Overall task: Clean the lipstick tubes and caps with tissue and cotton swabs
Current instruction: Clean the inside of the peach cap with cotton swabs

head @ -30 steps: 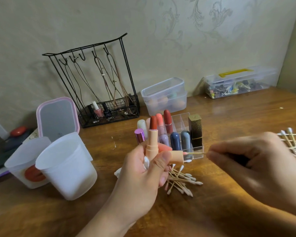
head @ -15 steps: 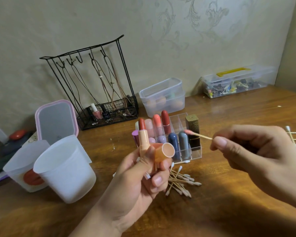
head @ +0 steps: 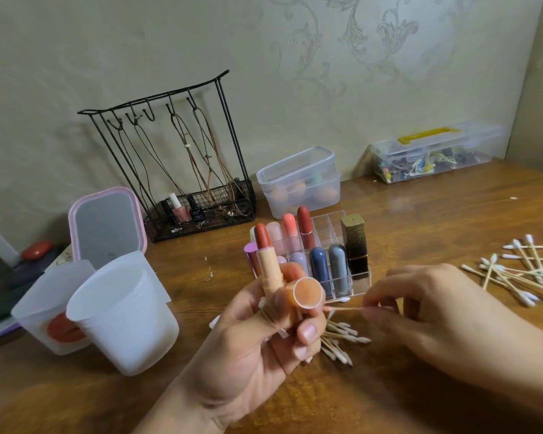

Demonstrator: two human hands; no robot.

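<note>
1. Left hand (head: 264, 336): raised above the wooden table (head: 420, 214), fingers curled round two items at once.
2. Lipstick (head: 268, 261): peach tube held upright in the left hand, red stick exposed at the top.
3. Cap (head: 308, 292): peach, held in the same hand beside the tube, its open mouth turned toward the camera.
4. Right hand (head: 427, 311): thumb and fingertips pinch a cotton swab (head: 345, 308) that lies level, its far end reaching the left hand just below the cap; whether the tip touches the cap cannot be told.
5. Clear organizer (head: 333, 220): stands just behind the hands, with capped lipsticks upright in its compartments.
6. Used swabs (head: 342, 343): a loose heap on the table under the hands.
7. Fresh swabs (head: 521, 270): scattered on the table at the right.
8. White cup (head: 123, 321): near the left edge, beside a pink-framed mirror (head: 107, 227).
9. Black wire rack (head: 176, 170): against the wall.
</note>
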